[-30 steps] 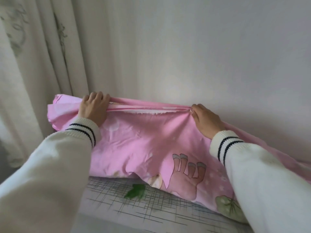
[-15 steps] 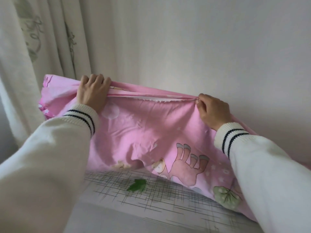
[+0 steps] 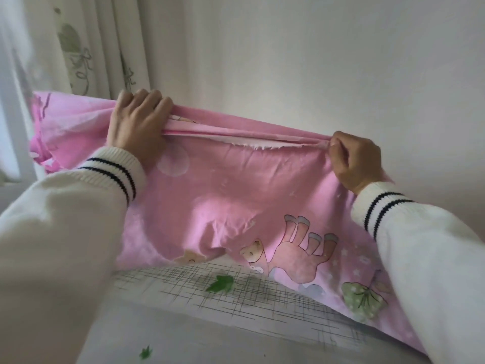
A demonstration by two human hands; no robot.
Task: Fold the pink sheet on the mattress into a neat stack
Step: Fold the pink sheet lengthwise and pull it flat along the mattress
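**Raised sheet edge: layers at risk of slipping out of line**

The left hand (image 3: 136,127) grips the pink sheet (image 3: 223,195) with fingers curled over its gathered top edge; the right hand (image 3: 354,161) pinches that edge further along. Several layers are bunched between them; an uneven pull would likely skew the fold. The sheet hangs taut above the mattress (image 3: 236,319), its lower part trailing onto it at right. It is creased, printed with bears and a green bow.
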